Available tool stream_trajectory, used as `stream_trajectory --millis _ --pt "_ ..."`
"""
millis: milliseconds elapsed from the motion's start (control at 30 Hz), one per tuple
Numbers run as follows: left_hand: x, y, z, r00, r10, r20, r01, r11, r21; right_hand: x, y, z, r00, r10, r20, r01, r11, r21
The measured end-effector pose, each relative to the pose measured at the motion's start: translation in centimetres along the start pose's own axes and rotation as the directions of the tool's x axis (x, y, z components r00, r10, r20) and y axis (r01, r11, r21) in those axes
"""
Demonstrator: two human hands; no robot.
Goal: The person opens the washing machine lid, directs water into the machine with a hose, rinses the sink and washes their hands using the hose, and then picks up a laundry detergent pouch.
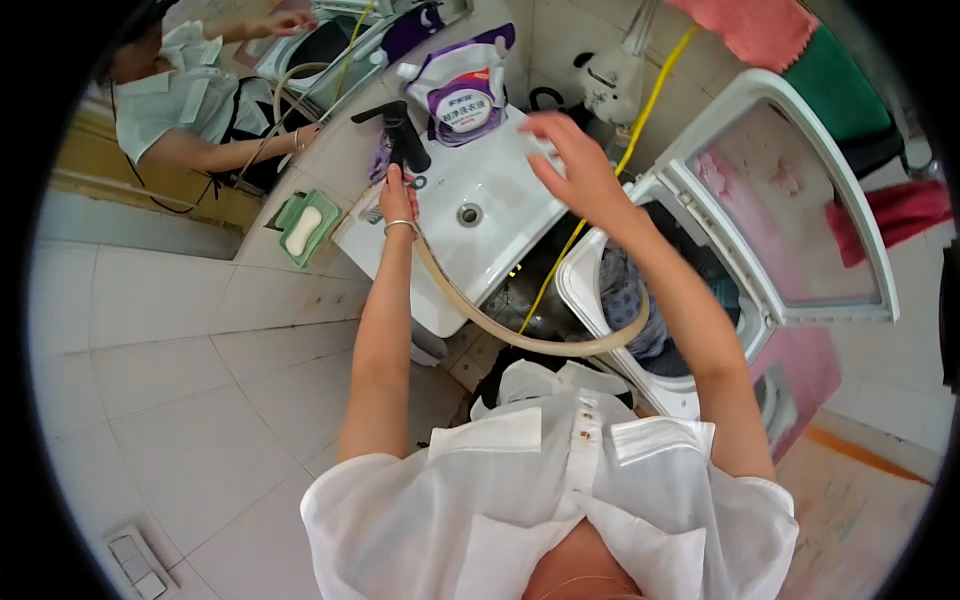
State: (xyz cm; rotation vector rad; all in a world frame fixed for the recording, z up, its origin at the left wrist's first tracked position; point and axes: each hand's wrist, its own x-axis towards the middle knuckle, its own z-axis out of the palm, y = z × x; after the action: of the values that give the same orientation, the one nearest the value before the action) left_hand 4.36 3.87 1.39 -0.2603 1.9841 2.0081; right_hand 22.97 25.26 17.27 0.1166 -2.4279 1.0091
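My left hand, with a bracelet at the wrist, is closed round the upper end of a beige hose, just below the black faucet. From there the hose curves over the front of the white sink and down into the open washing machine, where grey-blue cloth lies. Above the sink's right side, my right hand is in the air, slightly blurred, its fingers apart and nothing in them. Where the hose end meets the faucet is hard to make out.
Behind the faucet stands a purple and white detergent pouch. A green soap dish hangs on the left wall below a mirror. The machine's raised lid stands at right. A yellow hose runs between sink and machine.
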Motion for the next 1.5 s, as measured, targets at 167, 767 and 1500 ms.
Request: stream_trajectory --millis 167,767,1500 --pt "0.6 -0.4 -0.1 1.0 -0.008 0.009 0.008 1.0 0.0 14.3 2.8 6.9 0.982 -0.174 0.077 0.189 0.934 -0.304" --pt "1.5 -1.3 -0.6 0.999 -0.028 -0.046 0.031 0.998 0.046 25.2 0.9 13.6 0.639 0.176 0.749 0.568 0.549 -0.614" --pt "1.8 -1.7 -0.5 0.995 0.048 -0.088 -0.034 0.987 0.16 25.2 0.7 15.9 0.774 0.149 0.616 0.542 0.349 -0.765"
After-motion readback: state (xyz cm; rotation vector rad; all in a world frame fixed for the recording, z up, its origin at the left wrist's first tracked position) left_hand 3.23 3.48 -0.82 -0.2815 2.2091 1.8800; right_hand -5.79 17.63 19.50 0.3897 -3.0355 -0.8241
